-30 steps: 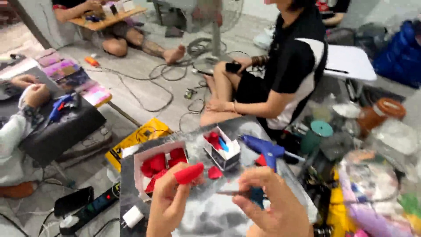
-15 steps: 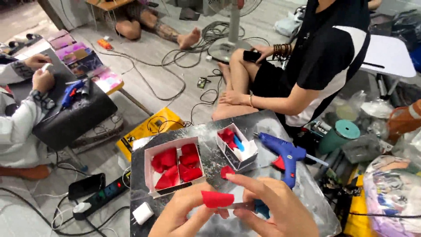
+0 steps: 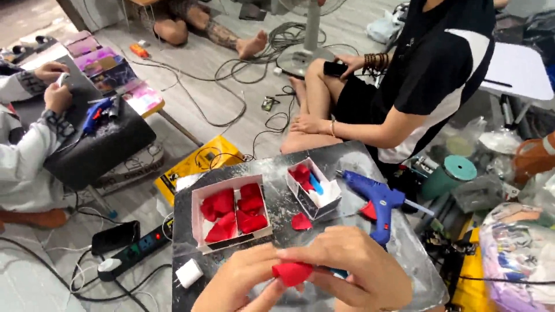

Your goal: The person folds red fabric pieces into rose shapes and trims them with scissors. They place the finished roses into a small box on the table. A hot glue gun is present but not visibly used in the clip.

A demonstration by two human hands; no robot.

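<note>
My left hand (image 3: 240, 283) and my right hand (image 3: 352, 271) meet at the bottom centre, both pinching one red fabric petal (image 3: 292, 273) above a low foil-covered table (image 3: 393, 254). A thin stick-like thing pokes out under my right hand; what it is I cannot tell. Just beyond my hands lies a white box (image 3: 199, 196) of several red petals (image 3: 237, 211). A smaller white box (image 3: 329, 193) holds red petals and something blue. A loose red petal (image 3: 300, 221) lies between the boxes. A blue glue gun (image 3: 376, 199) rests to the right.
A person in a black and white top (image 3: 439, 63) sits cross-legged behind the table, holding a phone. Another person's sleeves (image 3: 26, 144) work at a black table on the left. Cables, a power strip (image 3: 136, 254), a fan base, a yellow box and bags lie around.
The view has tilted down and closer. My hands have lowered toward the bottom edge and closed together around the red petal, which now points down.
</note>
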